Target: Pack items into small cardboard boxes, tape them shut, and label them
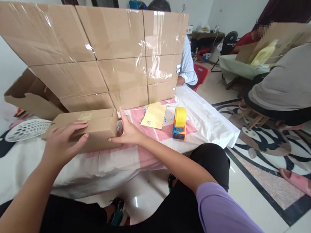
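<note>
A long closed cardboard box (98, 123) lies on the table near its front edge. My left hand (64, 140) rests on its left part, fingers over the top and thumb toward the front face. At the right end, my right hand (127, 130) holds the box, with the thumb at the front corner and the fingers at the far side. Between that palm and the box end, something small and shiny shows in part; I cannot tell its kind. A yellow tape roll (180, 116) in a blue and orange dispenser stands right of my right hand. Near it lies a yellow paper sheet (155, 115).
A tall taped cardboard partition (118, 52) stands across the table behind the box. An open carton (34, 93) and a white perforated basket (27, 130) are at left. Beyond the partition sits a person in a light blue sleeve (189, 56); others sit at the right.
</note>
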Tool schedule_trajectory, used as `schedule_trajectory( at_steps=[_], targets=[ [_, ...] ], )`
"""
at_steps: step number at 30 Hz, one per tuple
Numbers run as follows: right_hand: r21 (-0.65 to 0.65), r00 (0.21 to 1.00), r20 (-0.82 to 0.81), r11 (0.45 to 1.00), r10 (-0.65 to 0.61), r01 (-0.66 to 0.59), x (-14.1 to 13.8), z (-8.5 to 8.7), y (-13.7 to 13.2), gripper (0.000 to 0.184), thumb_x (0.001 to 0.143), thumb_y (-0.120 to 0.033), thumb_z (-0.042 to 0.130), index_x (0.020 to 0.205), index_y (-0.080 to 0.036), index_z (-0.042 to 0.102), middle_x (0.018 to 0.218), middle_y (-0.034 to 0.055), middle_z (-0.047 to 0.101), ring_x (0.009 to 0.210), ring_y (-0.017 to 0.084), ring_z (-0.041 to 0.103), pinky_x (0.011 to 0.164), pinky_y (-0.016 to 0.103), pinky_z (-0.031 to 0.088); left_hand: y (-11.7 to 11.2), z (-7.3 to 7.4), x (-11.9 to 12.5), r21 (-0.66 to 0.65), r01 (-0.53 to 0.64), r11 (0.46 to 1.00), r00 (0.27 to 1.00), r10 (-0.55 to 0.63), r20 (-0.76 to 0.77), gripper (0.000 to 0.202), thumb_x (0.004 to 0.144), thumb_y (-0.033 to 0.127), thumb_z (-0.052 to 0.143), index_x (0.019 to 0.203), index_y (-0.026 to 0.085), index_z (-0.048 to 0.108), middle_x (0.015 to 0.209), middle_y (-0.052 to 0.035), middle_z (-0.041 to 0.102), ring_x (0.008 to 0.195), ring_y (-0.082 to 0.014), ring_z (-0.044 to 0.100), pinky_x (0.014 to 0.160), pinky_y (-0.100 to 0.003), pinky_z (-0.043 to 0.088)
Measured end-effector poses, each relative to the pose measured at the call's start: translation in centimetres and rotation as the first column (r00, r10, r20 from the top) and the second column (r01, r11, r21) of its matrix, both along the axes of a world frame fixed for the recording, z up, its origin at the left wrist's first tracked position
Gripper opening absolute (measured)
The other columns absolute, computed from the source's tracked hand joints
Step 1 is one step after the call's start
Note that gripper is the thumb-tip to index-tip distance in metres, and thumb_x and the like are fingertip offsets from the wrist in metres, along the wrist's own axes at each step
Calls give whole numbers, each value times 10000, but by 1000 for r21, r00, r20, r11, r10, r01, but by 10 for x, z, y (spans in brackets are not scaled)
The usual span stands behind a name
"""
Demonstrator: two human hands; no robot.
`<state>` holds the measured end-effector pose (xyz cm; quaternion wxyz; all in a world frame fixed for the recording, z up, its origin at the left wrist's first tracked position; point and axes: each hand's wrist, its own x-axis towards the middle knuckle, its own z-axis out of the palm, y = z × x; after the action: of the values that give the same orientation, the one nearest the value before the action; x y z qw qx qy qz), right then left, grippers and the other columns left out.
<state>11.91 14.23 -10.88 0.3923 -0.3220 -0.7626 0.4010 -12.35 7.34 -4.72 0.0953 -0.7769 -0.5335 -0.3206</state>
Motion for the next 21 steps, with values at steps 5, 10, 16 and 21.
schedule_trajectory(
  at_steps=[5,10,16,21],
  targets=[
    [25,995,93,999,46,-49,21,21,8,1456,663,-511,886,1613,-335,-202,1692,155,128,1495,358,354,1144,476,408,2,-1,-4,15,79,997,997,-80,19,222,881,395,579,1090,337,629,1231,-50,738,1236,-311,659,1077,-460,468],
    [172,968,215,971,130,-168,16,25,8,1395,657,-587,869,1642,-347,-90,1649,155,196,1449,384,404,1119,475,432,7,-4,-3,47,132,990,990,-133,36,220,849,314,620,1067,322,655,1179,-59,763,1190,-302,685,1051,-466,500],
    [224,993,113,975,-31,5,33,60,-2,1042,635,-582,879,1527,-364,387,1320,100,444,1187,311,580,1001,451,518,-3,7,-12,159,81,984,988,-100,117,600,736,285,665,1269,556,622,1431,106,626,1319,-327,599,1178,-530,424],
    [377,909,-17,839,-417,392,120,146,-23,930,726,-546,816,1483,-289,341,1424,140,432,1191,327,563,917,438,538,-25,31,-16,290,-9,957,979,-50,197,784,647,300,628,1280,748,511,1367,307,562,1275,-371,613,1187,-553,408]
  ],
)
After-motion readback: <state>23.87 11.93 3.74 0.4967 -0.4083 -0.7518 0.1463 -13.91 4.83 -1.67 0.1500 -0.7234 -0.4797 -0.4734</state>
